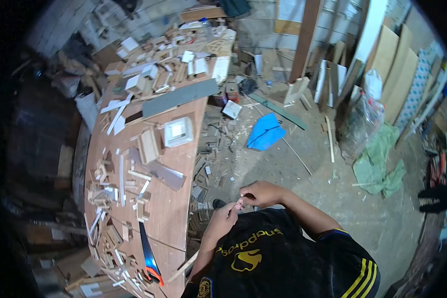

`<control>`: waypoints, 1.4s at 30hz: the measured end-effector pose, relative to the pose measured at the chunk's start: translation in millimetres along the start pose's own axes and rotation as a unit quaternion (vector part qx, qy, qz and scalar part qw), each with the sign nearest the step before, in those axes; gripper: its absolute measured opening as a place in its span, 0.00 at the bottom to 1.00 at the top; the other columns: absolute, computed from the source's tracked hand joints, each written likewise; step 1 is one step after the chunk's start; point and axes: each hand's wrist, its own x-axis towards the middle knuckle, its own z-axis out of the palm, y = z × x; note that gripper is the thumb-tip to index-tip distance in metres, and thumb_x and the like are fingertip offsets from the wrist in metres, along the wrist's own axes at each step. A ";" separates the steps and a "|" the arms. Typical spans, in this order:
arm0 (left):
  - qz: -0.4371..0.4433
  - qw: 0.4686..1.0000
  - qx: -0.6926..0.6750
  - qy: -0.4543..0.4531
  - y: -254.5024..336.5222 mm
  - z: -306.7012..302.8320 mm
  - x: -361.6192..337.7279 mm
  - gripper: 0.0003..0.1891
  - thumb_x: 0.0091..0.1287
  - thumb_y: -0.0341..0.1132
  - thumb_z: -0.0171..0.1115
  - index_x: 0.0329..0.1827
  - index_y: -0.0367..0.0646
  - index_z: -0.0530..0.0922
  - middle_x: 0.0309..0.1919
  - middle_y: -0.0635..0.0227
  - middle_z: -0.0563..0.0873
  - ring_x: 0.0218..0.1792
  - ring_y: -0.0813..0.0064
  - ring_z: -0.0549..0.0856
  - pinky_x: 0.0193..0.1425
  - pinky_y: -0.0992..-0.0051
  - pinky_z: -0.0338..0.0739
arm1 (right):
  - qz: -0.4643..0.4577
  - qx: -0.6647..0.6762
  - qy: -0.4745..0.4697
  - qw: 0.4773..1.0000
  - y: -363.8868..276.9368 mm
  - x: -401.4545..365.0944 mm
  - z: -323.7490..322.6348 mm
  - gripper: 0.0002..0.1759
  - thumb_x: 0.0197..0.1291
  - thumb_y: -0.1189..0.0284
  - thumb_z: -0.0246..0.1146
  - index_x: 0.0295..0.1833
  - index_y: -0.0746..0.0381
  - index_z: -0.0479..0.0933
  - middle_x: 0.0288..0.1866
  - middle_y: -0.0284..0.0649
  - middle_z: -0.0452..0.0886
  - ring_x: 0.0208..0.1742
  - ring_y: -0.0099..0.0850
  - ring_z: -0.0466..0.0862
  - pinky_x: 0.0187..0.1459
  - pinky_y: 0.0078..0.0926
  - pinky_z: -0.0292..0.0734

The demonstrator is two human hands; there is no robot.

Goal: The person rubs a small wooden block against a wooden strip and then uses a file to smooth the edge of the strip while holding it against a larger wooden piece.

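You stood in a cluttered workshop, dusty concrete underfoot and boards leaning on the far wall. A long wooden table (176, 213) ran up your left side, strewn with offcuts. On it lay a blue-bladed saw (149, 253) near your elbow, a grey board (179, 98) set crosswise and a white box (178, 131) by the edge. On the floor lay a blue sheet (264, 131), with green sacks (380, 159) further right.

Your hands met in front of your chest, beside the table and clear of it. Your left hand (222, 221) and right hand (262, 193) each pinched a pink bit (240, 202) between the fingertips, held in the air over the floor.

I judged it very light and probably soft or thin, easy to drop into the scraps below. A fingertip pinch at each end suited it better than a full grip.

What the bit was could not be made out: it was tiny, and your fingers covered most of it. Your forearms hid the floor beneath, the lens bent the table, and the picture's edges fell into black.
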 end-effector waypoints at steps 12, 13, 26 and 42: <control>-0.071 0.982 0.026 0.171 -66.6 22.2 -45.4 0.18 0.78 0.45 0.52 0.41 0.38 0.80 0.35 0.47 0.84 0.43 0.44 0.85 0.46 0.57 0.78 | -0.061 -0.133 -0.110 0.983 -7.8 49.6 63.2 0.13 0.65 0.59 0.60 0.36 0.57 0.79 0.35 0.47 0.85 0.41 0.51 0.85 0.40 0.52 0.79; -0.079 0.981 0.031 0.174 -72.2 25.4 -52.5 0.18 0.78 0.45 0.53 0.40 0.38 0.80 0.35 0.47 0.84 0.43 0.44 0.85 0.46 0.58 0.78 | -0.069 -0.129 -0.127 0.981 -8.2 52.5 70.8 0.12 0.65 0.60 0.60 0.37 0.57 0.79 0.35 0.47 0.85 0.40 0.51 0.85 0.40 0.52 0.78; -0.060 0.974 -0.010 0.218 -116.9 46.2 -89.5 0.20 0.78 0.46 0.54 0.38 0.37 0.85 0.24 0.61 0.87 0.28 0.70 0.86 0.38 0.67 0.80 | -0.130 -0.163 -0.179 0.962 -44.2 52.7 83.8 0.13 0.66 0.57 0.60 0.40 0.56 0.80 0.39 0.43 0.85 0.44 0.48 0.85 0.42 0.49 0.80; -0.086 0.916 -0.144 0.364 -130.3 168.7 -250.7 0.21 0.77 0.49 0.55 0.40 0.40 0.85 0.24 0.56 0.84 0.26 0.62 0.81 0.35 0.63 0.74 | -0.255 -0.079 -0.252 0.930 -108.6 -46.5 190.1 0.14 0.68 0.61 0.64 0.34 0.60 0.80 0.30 0.41 0.82 0.33 0.40 0.84 0.33 0.38 0.74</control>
